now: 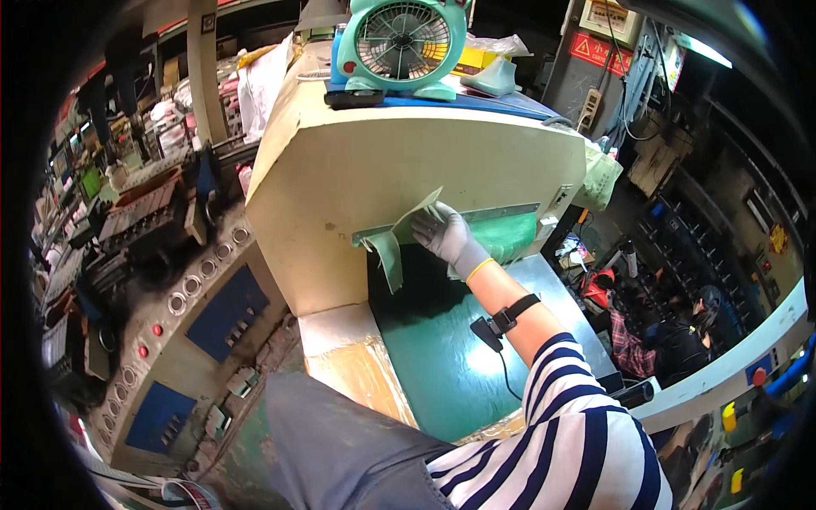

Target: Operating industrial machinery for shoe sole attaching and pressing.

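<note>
right hand in a grey glove with a yellow cuff, fingers pinched on a thin green sheet at the mouth of a cream-coloured press machine. the sheet sits just left of the fingertips, top corner poking above them against the machine front, lower part curling down below the fingers. a metal bar runs along the slot right of the fingers, behind the knuckles. green work bed lies below the hand, well under the fingers. black strap with a small device and cable on the forearm, behind the wrist. striped sleeve further back. left hand not seen in this view, state cannot be told. teal table fan stands on top of the machine, well above the fingers. control panel with round buttons far left of the fingers. another person sits far right of the hand.
</note>
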{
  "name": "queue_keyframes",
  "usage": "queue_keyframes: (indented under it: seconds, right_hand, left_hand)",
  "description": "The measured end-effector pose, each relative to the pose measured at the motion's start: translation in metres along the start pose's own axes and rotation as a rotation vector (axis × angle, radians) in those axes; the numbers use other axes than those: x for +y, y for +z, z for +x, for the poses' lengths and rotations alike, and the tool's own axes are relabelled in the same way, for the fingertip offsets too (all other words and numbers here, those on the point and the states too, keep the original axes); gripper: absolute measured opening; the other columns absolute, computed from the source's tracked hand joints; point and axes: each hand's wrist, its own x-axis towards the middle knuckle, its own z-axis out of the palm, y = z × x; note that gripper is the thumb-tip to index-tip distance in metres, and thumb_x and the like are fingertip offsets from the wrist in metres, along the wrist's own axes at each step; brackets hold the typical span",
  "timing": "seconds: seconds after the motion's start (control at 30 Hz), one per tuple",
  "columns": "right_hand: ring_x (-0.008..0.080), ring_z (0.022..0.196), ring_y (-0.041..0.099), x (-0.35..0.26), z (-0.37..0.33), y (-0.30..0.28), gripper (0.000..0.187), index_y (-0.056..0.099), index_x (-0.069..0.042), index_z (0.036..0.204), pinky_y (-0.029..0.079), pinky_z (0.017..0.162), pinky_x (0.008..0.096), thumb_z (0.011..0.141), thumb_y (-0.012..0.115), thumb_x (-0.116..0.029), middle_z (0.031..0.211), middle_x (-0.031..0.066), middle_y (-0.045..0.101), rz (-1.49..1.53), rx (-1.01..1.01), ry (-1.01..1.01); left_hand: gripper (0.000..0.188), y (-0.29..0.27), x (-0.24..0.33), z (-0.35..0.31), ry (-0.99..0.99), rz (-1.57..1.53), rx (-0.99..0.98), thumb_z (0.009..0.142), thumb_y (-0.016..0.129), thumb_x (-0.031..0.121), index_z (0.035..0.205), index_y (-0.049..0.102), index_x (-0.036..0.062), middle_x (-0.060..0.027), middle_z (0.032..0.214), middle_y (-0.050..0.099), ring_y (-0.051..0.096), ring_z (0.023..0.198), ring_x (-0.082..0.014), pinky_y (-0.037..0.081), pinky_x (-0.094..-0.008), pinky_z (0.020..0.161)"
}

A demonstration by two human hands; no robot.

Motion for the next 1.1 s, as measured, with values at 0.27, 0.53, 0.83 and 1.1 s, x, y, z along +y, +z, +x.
queue_keyframes:
  seconds: [0.27,0.53,0.83,1.1]
  right_hand:
    - [0.0312,0.125,0.055,-0.012,-0.023,0.012,0.056,0.05,-0.009,0.137,0.035,0.11,0.0481,0.096,0.052,-0.046,0.139,0.0186,0.055,-0.243,-0.127,-0.024]
    - [0.0323,0.111,0.065,0.004,-0.04,0.019,0.047,0.055,-0.006,0.131,0.046,0.101,0.0469,0.099,0.048,-0.04,0.125,0.0192,0.064,-0.298,-0.058,-0.119]
    - [0.0285,0.101,0.068,0.005,-0.064,0.006,0.043,0.057,-0.006,0.127,0.052,0.091,0.0423,0.099,0.05,-0.037,0.115,0.0161,0.067,-0.304,-0.114,-0.191]
    - [0.03,0.095,0.068,0.054,-0.067,-0.006,0.041,0.059,-0.004,0.121,0.052,0.086,0.0405,0.098,0.051,-0.037,0.111,0.0152,0.067,-0.205,-0.038,-0.372]
  left_hand:
    - [0.072,0.013,-0.01,0.012,-0.001,0.114,-0.148,0.085,0.067,0.06,0.121,0.063,-0.0024,-0.0245,0.11,0.066,0.066,0.094,-0.0403,0.056,-0.0482,0.086]
    - [0.055,0.039,0.027,0.027,0.11,0.07,-0.075,0.09,0.063,0.035,0.131,0.059,-0.0026,-0.0245,0.13,0.059,0.056,0.118,-0.0379,0.043,-0.044,0.104]
    - [0.042,0.042,0.282,-0.018,0.678,-0.866,-0.349,0.094,0.058,0.01,0.133,0.057,-0.0019,-0.0208,0.137,0.056,0.052,0.129,-0.0314,0.038,-0.0396,0.11]
    - [0.04,-0.045,0.471,-0.109,1.053,-1.133,-1.072,0.105,0.045,0.023,0.135,0.056,-0.0023,-0.015,0.137,0.06,0.058,0.125,-0.0235,0.042,-0.0347,0.107]
